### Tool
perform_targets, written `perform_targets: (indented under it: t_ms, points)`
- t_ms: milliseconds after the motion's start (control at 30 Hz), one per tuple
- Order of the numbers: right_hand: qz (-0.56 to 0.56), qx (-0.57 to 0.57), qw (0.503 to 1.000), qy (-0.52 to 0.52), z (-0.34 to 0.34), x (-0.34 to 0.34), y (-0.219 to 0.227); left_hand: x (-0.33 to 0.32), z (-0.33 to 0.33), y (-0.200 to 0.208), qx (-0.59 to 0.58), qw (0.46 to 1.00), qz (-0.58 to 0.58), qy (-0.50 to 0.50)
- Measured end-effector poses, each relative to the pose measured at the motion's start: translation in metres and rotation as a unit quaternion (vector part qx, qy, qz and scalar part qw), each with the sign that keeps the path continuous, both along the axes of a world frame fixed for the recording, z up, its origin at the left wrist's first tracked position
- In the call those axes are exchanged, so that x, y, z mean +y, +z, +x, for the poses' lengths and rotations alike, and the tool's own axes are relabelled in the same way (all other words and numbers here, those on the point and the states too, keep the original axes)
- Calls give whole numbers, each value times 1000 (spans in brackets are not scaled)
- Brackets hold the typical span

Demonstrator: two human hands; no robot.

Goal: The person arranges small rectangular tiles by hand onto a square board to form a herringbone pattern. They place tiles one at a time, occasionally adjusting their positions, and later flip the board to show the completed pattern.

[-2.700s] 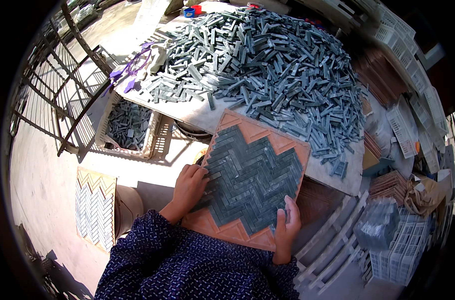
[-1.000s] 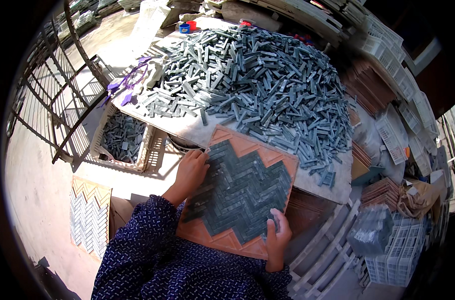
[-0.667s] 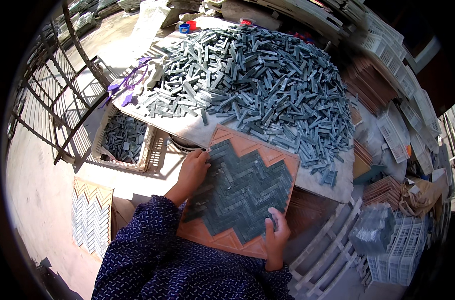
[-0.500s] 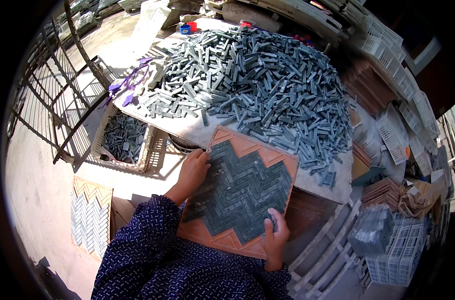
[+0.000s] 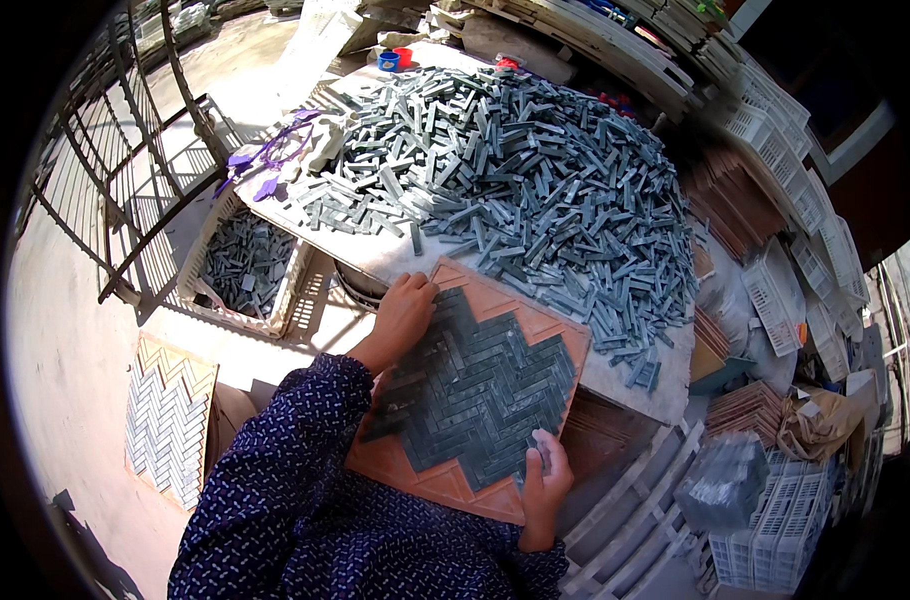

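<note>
An orange herringbone mould tray (image 5: 415, 462) lies tilted at the near edge of the table, in front of me. Dark grey-green strip tiles (image 5: 485, 375) fill most of it in a zigzag pattern, with bare orange ridges showing along its far and near ends. My left hand (image 5: 403, 318) grips the tray's upper left edge, fingers curled over onto the first tiles. At the lower right edge, my right hand (image 5: 545, 485) is closed round the side, thumb and fingertips over the tiles. The undersides of both grips are hidden.
A big heap of loose strip tiles (image 5: 515, 170) covers the table (image 5: 635, 392). A crate (image 5: 297, 285) of tile pieces stands left of it. Another filled tray (image 5: 170, 420) rests lower left. Stacked white crates (image 5: 775, 530) and orange trays (image 5: 745, 410) line the right side.
The whole view has shifted slightly. Both hands keep their places on the tray, and the tile pattern looks the same.
</note>
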State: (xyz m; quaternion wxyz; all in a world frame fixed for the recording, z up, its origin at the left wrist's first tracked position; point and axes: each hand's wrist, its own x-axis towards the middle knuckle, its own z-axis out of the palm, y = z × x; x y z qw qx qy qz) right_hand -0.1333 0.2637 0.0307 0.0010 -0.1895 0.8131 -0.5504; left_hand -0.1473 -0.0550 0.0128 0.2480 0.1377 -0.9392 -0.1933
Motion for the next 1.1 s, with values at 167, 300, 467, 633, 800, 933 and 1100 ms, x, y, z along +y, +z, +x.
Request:
perform_targets:
  t_ms: [167,300,467,633,800,933,1100]
  points:
    - [-15,-34,999,-2,3,-4,3,-2,-5,-1,-43,995,84,6]
    - [1,-20,1000,14,2,-7,-3,-9,-3,1,-42,993,107,-8]
    - [-17,-26,1000,-3,1,-4,2,-3,30,22,1,970,243,20]
    - [7,-21,1000,-3,-1,1,3,20,127,10,-15,965,261,34]
    - [31,-36,999,27,-1,-12,6,67,175,6,-21,991,133,13]
    - [15,-11,1000,25,-1,-13,-1,76,181,8,-30,993,116,17]
    - [-2,-23,1000,9,-1,-6,0,75,181,1,-43,994,105,3]
